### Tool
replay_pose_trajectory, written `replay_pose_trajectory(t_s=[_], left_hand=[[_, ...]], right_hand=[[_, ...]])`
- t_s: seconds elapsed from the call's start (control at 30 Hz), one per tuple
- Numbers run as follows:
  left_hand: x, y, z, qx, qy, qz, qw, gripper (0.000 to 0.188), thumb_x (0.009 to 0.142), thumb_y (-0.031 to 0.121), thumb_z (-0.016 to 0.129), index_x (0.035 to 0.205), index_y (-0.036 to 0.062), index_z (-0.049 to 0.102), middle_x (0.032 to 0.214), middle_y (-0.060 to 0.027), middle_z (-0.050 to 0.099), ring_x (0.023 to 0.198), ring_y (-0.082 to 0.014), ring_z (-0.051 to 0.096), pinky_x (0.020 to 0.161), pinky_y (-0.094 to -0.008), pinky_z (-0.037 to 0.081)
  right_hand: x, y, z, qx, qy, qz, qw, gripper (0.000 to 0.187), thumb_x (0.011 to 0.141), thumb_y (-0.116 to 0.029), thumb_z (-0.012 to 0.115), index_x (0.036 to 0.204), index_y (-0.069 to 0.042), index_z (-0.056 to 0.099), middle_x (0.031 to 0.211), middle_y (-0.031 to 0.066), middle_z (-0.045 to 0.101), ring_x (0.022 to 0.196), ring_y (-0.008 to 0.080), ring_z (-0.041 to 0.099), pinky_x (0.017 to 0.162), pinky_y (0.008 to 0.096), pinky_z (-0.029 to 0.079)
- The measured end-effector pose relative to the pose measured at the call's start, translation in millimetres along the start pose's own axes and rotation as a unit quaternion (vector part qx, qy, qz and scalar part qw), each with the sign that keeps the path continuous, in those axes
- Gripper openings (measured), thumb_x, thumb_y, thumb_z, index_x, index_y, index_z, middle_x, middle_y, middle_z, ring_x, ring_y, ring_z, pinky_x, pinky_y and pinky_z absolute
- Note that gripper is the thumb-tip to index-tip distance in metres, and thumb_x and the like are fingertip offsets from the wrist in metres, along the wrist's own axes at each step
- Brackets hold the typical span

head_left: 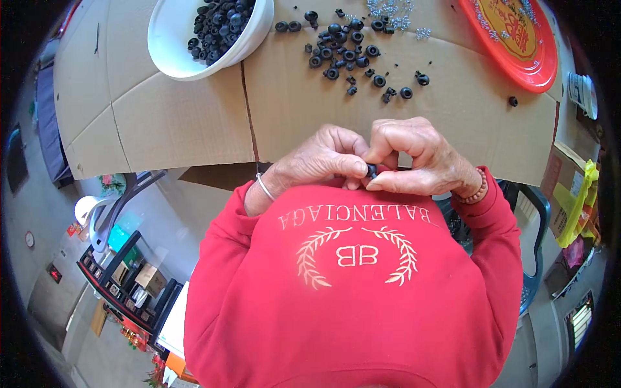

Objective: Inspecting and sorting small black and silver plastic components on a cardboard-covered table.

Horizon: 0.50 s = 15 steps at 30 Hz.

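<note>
Small black rubber ring [371, 171] is pinched between left hand [321, 163] and right hand [420, 158] fingertips, held close for control; loose black rings [349, 55] lie beyond the grip.

1. small black part [372, 171] is sitting pinched btwn fingertips of left hand [323, 161] & right hand [420, 158]; mostly covered, shape can't be told.
2. white bowl [169, 55] is running off top edge, rim cut.
3. red plate [537, 58] is getting cut by top edge too.
4. tiny silvery bits [391, 14] near top edge are too small to make out.
</note>
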State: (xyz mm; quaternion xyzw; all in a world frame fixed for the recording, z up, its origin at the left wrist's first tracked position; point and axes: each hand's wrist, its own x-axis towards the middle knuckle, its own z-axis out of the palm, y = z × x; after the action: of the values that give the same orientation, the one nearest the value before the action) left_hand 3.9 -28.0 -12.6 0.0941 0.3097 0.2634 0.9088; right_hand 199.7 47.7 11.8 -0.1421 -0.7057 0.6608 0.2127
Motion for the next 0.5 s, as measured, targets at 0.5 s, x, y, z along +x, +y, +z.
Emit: replay_pose_trajectory(t_s=[0.5], left_hand=[[1.0,-4.8,3.2,-0.035,-0.026,-0.030,0.999,0.015,0.077,0.013,0.074,0.080,0.0040,0.063,0.072,-0.0017,0.062,0.060,-0.0058,0.056,0.054,-0.0170,0.045]], right_hand=[[-12.4,8.2,11.6,0.018,0.009,-0.008,1.000,0.025,0.075,-0.011,0.074,0.075,-0.003,0.049,0.063,0.0054,0.047,0.052,0.0170,0.045,0.047,0.0307,0.033]])
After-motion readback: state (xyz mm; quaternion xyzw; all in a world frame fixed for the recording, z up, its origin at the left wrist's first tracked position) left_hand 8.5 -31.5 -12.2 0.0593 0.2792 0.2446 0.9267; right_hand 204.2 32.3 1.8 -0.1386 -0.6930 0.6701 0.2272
